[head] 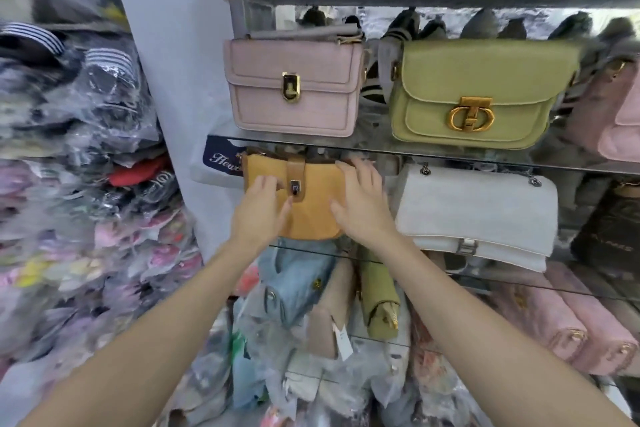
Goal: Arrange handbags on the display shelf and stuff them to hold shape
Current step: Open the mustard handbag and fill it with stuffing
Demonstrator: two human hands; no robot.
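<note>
A mustard-yellow handbag [311, 199] with a brown strap and a metal clasp stands on the middle glass shelf [433, 251]. My left hand [261, 208] rests on its front left, fingers loosely spread near the clasp. My right hand [360, 199] lies flat on its right side, fingers straight and reaching to the top edge. On the glass shelf above [381, 147] stand a pink handbag [294, 87] and an olive-green handbag [481, 90] with a gold clasp. A white quilted handbag [481, 215] sits right of the yellow one.
Piles of plastic-wrapped goods [86, 166] fill the left. Below the hands lie a denim bag [294, 281], an olive bag [379, 291] and several wrapped bags. Pink bags [571, 319] line the lower right. A dark bag [609, 222] stands at the far right.
</note>
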